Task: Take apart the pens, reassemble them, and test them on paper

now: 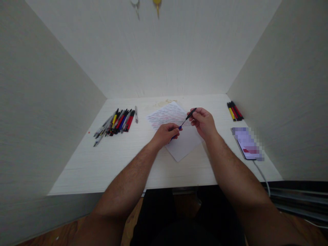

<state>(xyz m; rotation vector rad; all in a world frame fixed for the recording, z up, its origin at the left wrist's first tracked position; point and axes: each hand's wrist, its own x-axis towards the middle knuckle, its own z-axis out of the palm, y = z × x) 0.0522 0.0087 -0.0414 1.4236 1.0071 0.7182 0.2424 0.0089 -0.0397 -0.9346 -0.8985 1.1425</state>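
Note:
My left hand [167, 134] is closed around a blue pen barrel [180, 127], much of which the fingers hide. Between thumb and fingers, my right hand [202, 121] pinches a black pen part [191, 113], tilted up to the right. A thin dark refill [183, 122] spans the gap between the two pieces. Below both hands lies a sheet of white paper [180, 148], its far half covered with rows of pen scribbles.
On the left of the white table [123, 164] lies a pile of pens [119, 122], with a clear pen [136, 114] beside it. Several yellow, black and red pens [234, 111] sit at the right wall. Nearer is a phone [247, 145] with a cable [262, 177].

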